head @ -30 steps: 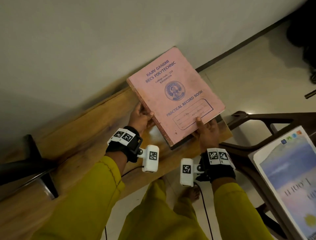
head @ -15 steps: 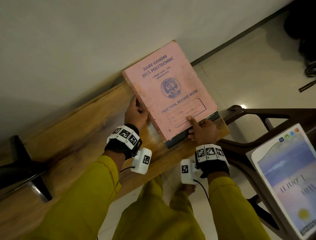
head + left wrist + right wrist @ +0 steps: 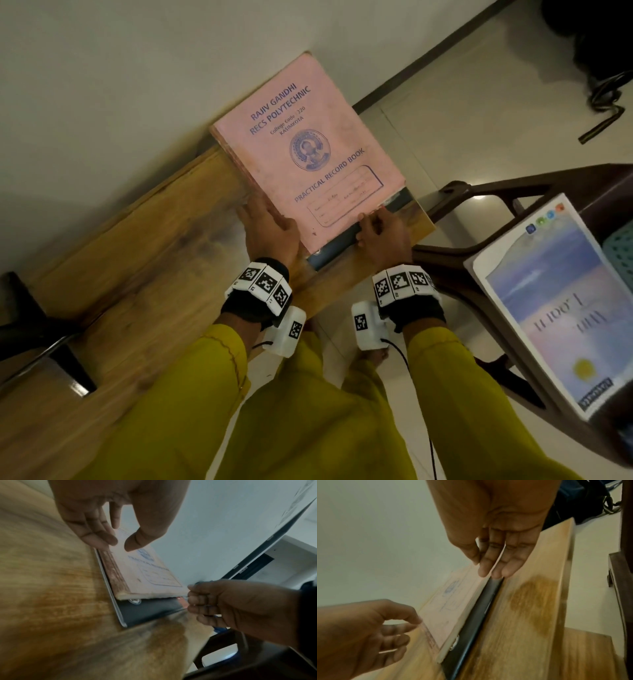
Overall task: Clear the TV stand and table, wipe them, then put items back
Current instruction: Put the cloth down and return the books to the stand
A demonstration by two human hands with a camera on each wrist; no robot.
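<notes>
From the head view, the pink book (image 3: pixel 308 154) lay on a dark book (image 3: pixel 346 241) at the right end of the wooden stand (image 3: pixel 137 274), against the wall. The left hand (image 3: pixel 270 233) held its spine edge and the right hand (image 3: pixel 383 236) its near corner. A white book (image 3: pixel 555 308) sat on a brown chair (image 3: pixel 513 192) to the right.

The left wrist view showed the left hand (image 3: pixel 111 520) pinching the pink book (image 3: pixel 142 573) between thumb and fingers, the right hand (image 3: pixel 231 604) curled at the corner.

The right wrist view showed the right hand (image 3: pixel 496 540) grasping that corner, thumb above the cover, fingertips (image 3: pixel 496 573) below on the dark book (image 3: pixel 477 615).
</notes>
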